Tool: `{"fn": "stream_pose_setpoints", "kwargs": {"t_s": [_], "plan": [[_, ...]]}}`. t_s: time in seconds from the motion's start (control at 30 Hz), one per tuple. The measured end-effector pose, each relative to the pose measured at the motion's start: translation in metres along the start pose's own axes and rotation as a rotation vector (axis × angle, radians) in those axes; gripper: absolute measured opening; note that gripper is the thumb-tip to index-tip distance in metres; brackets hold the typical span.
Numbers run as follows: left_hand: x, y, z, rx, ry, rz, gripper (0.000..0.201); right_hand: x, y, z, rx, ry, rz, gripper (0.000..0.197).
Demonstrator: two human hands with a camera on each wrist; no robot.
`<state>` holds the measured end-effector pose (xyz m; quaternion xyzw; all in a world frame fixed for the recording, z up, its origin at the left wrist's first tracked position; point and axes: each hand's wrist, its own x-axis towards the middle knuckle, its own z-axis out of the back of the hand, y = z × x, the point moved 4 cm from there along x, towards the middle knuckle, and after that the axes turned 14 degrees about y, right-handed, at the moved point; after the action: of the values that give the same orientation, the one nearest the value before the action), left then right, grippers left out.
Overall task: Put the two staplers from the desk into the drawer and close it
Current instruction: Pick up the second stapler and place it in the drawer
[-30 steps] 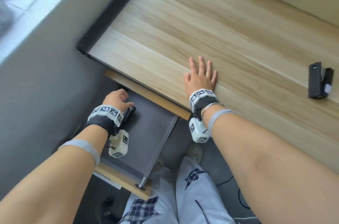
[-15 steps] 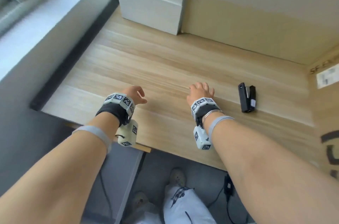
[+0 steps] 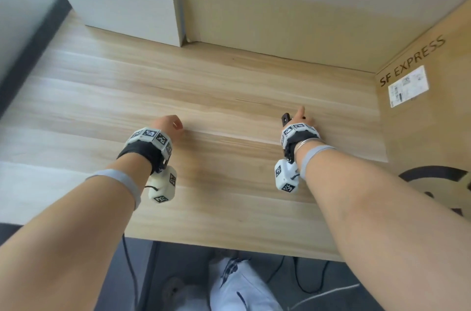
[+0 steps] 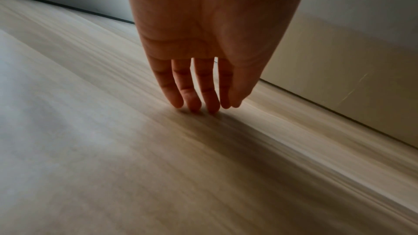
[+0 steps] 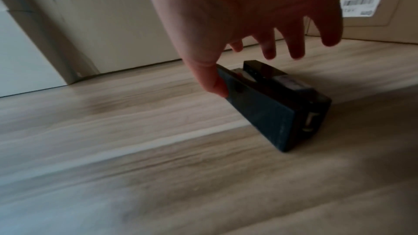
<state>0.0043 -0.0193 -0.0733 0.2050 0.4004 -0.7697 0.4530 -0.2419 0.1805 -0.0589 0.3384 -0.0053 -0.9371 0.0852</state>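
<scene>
One black stapler [image 5: 271,110] lies on its side on the wooden desk [image 3: 229,96], near the right end. My right hand [image 5: 248,72] hovers over it: the thumb [image 5: 214,85] touches its left face, and the other fingers are spread above it without closing. In the head view only a corner of the stapler [image 3: 285,117] shows past my right hand [image 3: 298,118]. My left hand [image 3: 168,123] holds nothing, and its straight fingertips [image 4: 194,104] touch the bare desk. The drawer and the other stapler are out of view.
A cardboard box [image 3: 428,112] printed SF EXPRESS stands right of the stapler. A white box [image 3: 122,4] and the wall close the back of the desk. Cables [image 3: 305,277] and my legs [image 3: 237,287] are below the front edge.
My left hand rose from the open drawer, where it left a stapler, to the desk top. My right hand slid right to the stapler. The head view tilted up, losing the drawer.
</scene>
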Motion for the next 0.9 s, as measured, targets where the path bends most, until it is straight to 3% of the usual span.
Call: {"fn": "stream_pose_setpoints", "kwargs": {"t_s": [0.07, 0.2, 0.4, 0.57, 0.9], "plan": [[0.000, 0.000, -0.002, 0.014, 0.000, 0.015, 0.026, 0.005, -0.006, -0.003, 0.032, 0.001, -0.025, 0.075], [-0.004, 0.005, -0.001, 0.024, -0.002, 0.029, 0.027, 0.002, -0.010, -0.007, 0.094, 0.079, 0.063, 0.059], [-0.023, 0.021, 0.003, 0.002, -0.012, 0.049, 0.026, -0.031, 0.019, -0.013, -0.026, 0.127, 0.088, 0.063], [-0.050, 0.046, 0.009, -0.012, -0.045, 0.035, 0.027, -0.075, 0.049, -0.039, -0.070, 0.134, 0.213, 0.072], [-0.125, 0.145, 0.015, -0.011, -0.163, 0.116, 0.029, -0.197, 0.107, -0.114, 0.155, 0.164, 0.574, 0.066]]}}
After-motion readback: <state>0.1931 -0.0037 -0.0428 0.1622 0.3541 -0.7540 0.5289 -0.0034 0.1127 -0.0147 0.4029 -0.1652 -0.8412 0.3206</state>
